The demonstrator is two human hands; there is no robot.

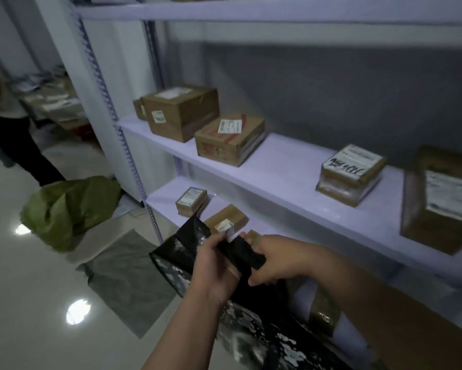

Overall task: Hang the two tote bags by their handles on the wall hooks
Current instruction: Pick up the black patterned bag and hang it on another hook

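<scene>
A black tote bag (180,251) with a grey-white camouflage print hangs in front of me, low in the view. Both hands grip its black handle (247,256) near the top. My left hand (215,271) is shut on the strap from the left, and my right hand (274,259) is shut on it from the right. The bag's lower part (264,340) runs down between my forearms. No wall hooks are in view. A second tote bag is not clearly visible.
A white metal shelving rack (286,166) with several cardboard parcels (180,112) stands right ahead. On the glossy floor lie a green sack (69,209) and a grey flat bag (128,279). A person (8,129) stands at the far left.
</scene>
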